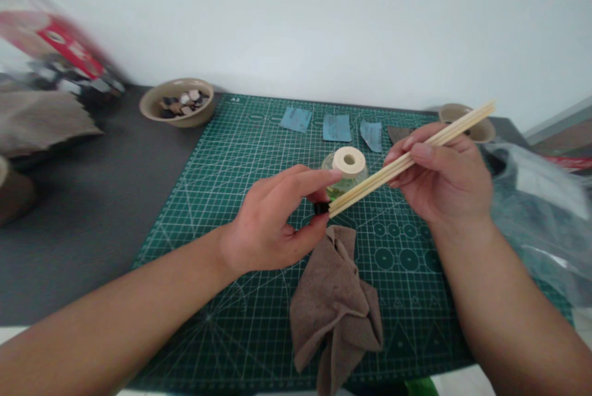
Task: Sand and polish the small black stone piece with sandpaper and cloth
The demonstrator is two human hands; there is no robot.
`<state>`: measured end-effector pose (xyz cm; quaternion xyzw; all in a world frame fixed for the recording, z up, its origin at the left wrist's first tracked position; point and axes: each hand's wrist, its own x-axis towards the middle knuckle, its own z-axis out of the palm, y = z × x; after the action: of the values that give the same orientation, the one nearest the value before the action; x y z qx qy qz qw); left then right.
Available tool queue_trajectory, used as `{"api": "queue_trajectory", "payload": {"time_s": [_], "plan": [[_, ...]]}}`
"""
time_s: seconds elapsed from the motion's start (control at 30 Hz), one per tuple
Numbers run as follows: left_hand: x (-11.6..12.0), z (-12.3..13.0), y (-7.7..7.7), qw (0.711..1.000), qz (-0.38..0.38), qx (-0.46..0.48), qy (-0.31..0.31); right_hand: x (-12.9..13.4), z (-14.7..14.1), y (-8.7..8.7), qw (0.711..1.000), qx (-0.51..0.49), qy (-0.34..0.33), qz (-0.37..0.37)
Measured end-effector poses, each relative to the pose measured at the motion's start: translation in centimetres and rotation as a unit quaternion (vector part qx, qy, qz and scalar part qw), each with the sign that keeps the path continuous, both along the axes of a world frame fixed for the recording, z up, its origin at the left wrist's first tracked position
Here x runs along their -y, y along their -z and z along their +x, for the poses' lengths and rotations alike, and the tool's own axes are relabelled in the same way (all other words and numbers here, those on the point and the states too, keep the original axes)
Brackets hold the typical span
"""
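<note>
My right hand grips a bundle of thin pale wooden sticks, slanting from upper right down to the left. At their lower end, my left hand pinches a small black piece between thumb and fingers; it touches the stick tips, but I cannot tell whether it is fitted on them. Just behind the sticks stands a clear glass bottle with a round cream-coloured top that has a hole in its middle. Greenish liquid shows inside. A crumpled brown cloth lies in front of my hands.
A green cutting mat covers the dark table. Blue paper pieces lie towards the wall. One bowl at left holds small stones; another bowl sits behind my right hand. Clear plastic lies at right.
</note>
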<state>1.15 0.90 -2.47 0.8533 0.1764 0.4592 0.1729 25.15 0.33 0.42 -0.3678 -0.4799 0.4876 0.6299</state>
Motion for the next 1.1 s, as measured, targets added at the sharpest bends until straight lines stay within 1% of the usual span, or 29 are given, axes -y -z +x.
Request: {"api": "queue_trajectory", "payload": {"time_s": [0.17,0.3,0.5,0.63,0.7,0.8,0.93,1.1], "plan": [[-0.4,-0.1,0.6,0.999,-0.014,0.037,0.03,-0.2,0.2,0.1,1.0,-0.003,0.005,0.009],[-0.6,0.0,0.9,0.997,-0.025,0.048,0.055,-0.2,0.2,0.1,1.0,-0.003,0.002,0.01],[-0.5,-0.1,1.3,0.988,-0.095,0.085,0.082,-0.3,0.3,0.3,1.0,-0.022,0.015,0.007],[-0.7,-0.1,1.6,0.985,-0.11,0.087,0.103,-0.2,0.1,0.3,1.0,-0.017,0.004,-0.004],[-0.7,0.0,1.6,0.982,-0.126,0.085,0.108,-0.3,0.1,0.2,1.0,-0.012,0.008,-0.004],[-0.5,0.2,1.4,0.978,-0.147,0.095,0.117,-0.4,0.5,0.1,1.0,-0.002,0.03,-0.003],[-0.4,0.4,1.3,0.974,-0.167,0.106,0.108,-0.6,1.1,0.0,0.997,0.043,0.066,-0.002],[-0.7,0.5,1.5,0.973,-0.163,0.122,0.11,-0.3,1.4,-0.4,0.986,0.07,0.14,0.054]]}}
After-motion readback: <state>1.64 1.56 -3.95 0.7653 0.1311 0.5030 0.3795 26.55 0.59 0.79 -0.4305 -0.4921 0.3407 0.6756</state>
